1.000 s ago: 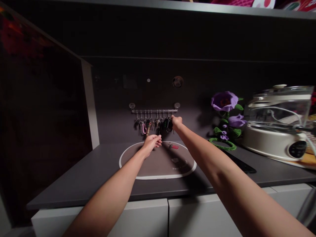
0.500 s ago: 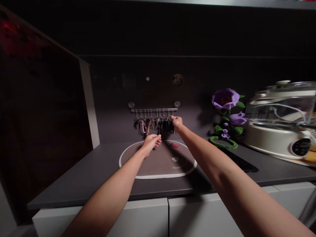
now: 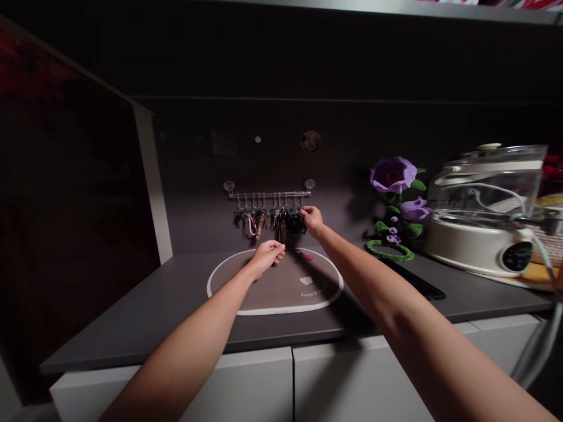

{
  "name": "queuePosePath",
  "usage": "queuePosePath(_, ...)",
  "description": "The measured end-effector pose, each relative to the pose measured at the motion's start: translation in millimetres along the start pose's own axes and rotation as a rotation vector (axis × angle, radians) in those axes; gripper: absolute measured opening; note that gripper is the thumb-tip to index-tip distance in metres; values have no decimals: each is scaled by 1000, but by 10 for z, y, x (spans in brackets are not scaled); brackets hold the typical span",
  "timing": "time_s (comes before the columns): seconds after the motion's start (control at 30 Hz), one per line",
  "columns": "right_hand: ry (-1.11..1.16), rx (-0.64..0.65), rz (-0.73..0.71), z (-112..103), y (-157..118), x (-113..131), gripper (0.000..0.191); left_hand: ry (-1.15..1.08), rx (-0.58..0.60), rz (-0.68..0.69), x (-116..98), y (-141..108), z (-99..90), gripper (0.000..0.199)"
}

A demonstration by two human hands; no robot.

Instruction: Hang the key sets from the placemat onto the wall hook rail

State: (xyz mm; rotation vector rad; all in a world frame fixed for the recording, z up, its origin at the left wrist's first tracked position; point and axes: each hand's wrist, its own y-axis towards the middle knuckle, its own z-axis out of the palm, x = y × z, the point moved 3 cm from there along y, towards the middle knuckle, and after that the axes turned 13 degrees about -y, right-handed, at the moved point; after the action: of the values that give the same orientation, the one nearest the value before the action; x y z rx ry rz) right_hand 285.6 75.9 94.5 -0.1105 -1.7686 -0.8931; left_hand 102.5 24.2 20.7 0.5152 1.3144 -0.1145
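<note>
A clear rail (image 3: 269,194) on suction cups is fixed to the dark back wall, with several bunches of keys (image 3: 276,217) hanging from its hooks. One bunch has a pink loop (image 3: 251,226). At the rail's right end my right hand (image 3: 312,220) pinches at a key ring beside the dark keys. Lower down, my left hand (image 3: 267,258) is closed with fingertips together, just below the hanging keys; what it holds is too small to make out. A red item (image 3: 307,257) lies on the oval mat (image 3: 264,299) below.
Purple knitted flowers (image 3: 393,174) with a green ring base (image 3: 390,251) stand right of the mat. A flat black device (image 3: 417,282) lies on the counter (image 3: 132,310). A white appliance with a clear top (image 3: 475,243) stands farther right. A shelf overhangs above.
The camera view has shifted slightly, so the scene sits a little farther left. Both hands keep nearly the same places by the keys.
</note>
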Motion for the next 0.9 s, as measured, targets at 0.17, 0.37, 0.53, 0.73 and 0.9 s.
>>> queuePosePath(0.17,-48,-40,4,-84,-166,13,16,24,40,-8,31,-13,28,20)
queuePosePath(0.37,-54,25,8,-165,-471,-67,12,35,31,-30,33,-48,42,17)
queuePosePath(0.53,-117,151,29,-224,-695,-302,13,87,13,-19,82,-33,40,9)
queuePosePath(0.73,-324,234,24,-260,-750,-529,5,125,10,-8,155,2,14,7)
queuePosePath(0.9,-375,335,6,-221,-731,-605,4,131,-16,-4,157,-8,10,8)
